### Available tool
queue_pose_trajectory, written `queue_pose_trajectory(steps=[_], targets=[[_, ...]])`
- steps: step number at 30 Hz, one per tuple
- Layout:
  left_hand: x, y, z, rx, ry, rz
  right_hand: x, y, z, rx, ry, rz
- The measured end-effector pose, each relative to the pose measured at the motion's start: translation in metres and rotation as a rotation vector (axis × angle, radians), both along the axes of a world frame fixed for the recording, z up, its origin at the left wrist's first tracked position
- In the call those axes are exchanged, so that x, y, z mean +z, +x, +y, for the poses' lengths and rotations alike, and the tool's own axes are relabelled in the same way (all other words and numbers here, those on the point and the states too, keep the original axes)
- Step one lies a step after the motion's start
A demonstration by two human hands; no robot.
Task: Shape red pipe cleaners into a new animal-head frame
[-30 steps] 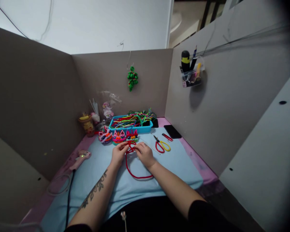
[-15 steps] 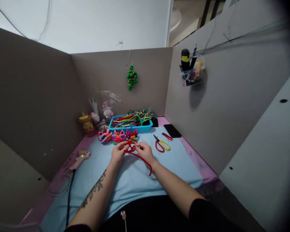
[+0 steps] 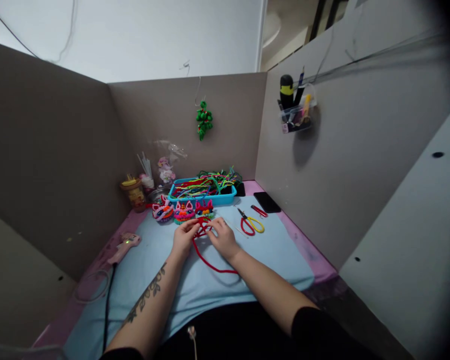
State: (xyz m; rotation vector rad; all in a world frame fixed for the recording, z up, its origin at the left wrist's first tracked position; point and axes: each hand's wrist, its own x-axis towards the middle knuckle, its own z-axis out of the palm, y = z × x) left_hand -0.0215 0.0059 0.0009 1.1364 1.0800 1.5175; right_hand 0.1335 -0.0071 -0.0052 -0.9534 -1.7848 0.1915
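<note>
Left grip (image 3: pixel 183 237) and right grip (image 3: pixel 224 239) pinch the red cordwork (image 3: pixel 202 228); its tail (image 3: pixel 219 270) bows lower than before.

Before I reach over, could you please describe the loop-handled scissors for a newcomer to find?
On the pale blue cloth, look right of the person's right hand. The scissors lie between that hand and a slim red tool beside a flat black phone. Unlike both, they have one red loop and one yellow.

Grey partitions (image 3: pixel 153 112), white wall (image 3: pixel 153 37), dark floor (image 3: pixel 354 315)
</note>
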Motion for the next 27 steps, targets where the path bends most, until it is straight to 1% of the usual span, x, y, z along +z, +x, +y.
queue_pose_trajectory(steps=[4, 8, 16, 27], targets=[[-0.0002, 0.0016, -0.0012, -0.024, -0.009, 0.012, -0.0015, -0.0006, -0.0004, -0.006, 0.049, -0.094], [0.0029, 0.0033, -0.0044, -0.048, -0.025, 0.022, -0.0016, 0.0005, 0.0015, -0.019, 0.07, -0.087], [0.0087, 0.0062, -0.0085, -0.088, -0.03, 0.032, 0.0014, 0.0014, 0.0008, -0.11, 0.016, -0.029], [0.0029, 0.0048, -0.0051, -0.126, -0.026, 0.051, 0.0005, 0.0004, 0.0029, -0.158, -0.007, -0.01]])
